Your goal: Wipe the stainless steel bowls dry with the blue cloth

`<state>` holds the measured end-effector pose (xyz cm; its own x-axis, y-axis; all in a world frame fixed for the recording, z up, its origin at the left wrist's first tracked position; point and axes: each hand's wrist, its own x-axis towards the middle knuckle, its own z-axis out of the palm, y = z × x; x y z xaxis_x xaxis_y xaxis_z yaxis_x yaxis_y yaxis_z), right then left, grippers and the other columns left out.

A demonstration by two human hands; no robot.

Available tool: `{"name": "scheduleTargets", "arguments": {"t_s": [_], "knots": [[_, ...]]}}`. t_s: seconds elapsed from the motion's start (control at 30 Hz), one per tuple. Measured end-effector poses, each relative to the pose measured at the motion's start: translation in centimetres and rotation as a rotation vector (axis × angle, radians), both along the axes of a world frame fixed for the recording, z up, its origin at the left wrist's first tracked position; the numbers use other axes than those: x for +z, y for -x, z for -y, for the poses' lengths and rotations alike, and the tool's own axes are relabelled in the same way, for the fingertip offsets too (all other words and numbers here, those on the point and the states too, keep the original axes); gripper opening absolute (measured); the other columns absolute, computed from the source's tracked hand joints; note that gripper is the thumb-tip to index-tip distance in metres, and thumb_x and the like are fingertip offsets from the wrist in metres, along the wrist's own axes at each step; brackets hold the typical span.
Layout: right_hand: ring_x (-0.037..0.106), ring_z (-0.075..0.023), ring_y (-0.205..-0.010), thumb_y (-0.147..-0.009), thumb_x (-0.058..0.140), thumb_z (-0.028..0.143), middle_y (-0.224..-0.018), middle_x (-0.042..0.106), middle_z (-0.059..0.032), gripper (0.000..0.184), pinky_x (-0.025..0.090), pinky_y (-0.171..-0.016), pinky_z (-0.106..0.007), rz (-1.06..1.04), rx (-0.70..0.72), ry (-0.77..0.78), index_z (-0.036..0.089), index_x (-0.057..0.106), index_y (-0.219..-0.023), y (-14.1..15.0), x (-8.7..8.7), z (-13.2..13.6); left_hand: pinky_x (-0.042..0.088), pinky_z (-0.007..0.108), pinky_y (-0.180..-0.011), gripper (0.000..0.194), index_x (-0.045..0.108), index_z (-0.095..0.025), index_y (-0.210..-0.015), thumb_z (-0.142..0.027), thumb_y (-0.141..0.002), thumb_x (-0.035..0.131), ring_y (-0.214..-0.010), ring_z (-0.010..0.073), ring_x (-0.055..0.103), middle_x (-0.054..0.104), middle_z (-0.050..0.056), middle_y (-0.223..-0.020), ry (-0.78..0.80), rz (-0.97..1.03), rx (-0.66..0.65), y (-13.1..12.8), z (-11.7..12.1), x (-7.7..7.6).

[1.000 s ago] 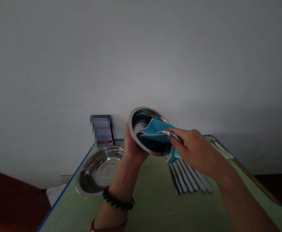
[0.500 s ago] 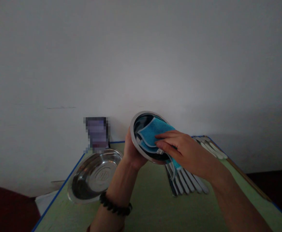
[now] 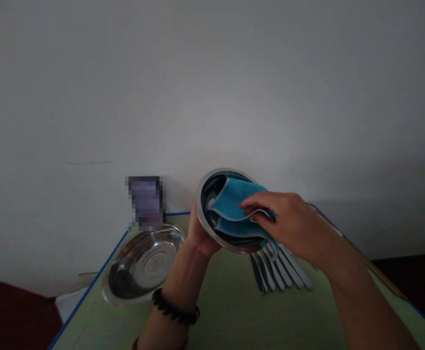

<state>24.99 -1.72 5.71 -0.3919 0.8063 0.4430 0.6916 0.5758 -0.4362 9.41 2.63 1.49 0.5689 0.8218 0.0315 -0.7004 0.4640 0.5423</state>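
My left hand [image 3: 199, 236] grips a round steel plate [image 3: 202, 214] by its left rim and holds it tilted up above the table. My right hand [image 3: 288, 223] is closed on a blue cloth [image 3: 234, 199] and presses it against the inside of that plate. The cloth's lower edge hangs over the plate's bottom rim. A dark bead bracelet [image 3: 176, 311] sits on my left wrist.
A second steel plate [image 3: 143, 265] lies on the green, blue-edged table [image 3: 227, 311] at the left. A row of several pieces of cutlery [image 3: 281, 274] lies under my right hand. A blurred-out object [image 3: 145, 201] stands against the white wall.
My right hand has shifted the cloth inside the plate, its fingers now curled over the cloth instead of lying flat. The plate stays in nearly the same spot.
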Motion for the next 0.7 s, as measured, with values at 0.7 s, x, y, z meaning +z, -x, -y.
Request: {"name": "scheduleTargets", "arguments": {"t_s": [0.7], "knots": [[0.057,-0.0126,-0.097,-0.089,0.044,0.033,-0.101,0.066,0.0003,0.024,0.040,-0.088,-0.027,0.048,0.263,0.107,0.023,0.064,-0.099,-1.0,0.7,0.2,0.038,0.046,-0.092,0.040,0.060,-0.008,-0.101,-0.034,-0.077,0.041,-0.103,0.0289,0.056,0.068,0.013,-0.093,0.067,-0.007,0.004,1.1,-0.3,-0.1]]}}
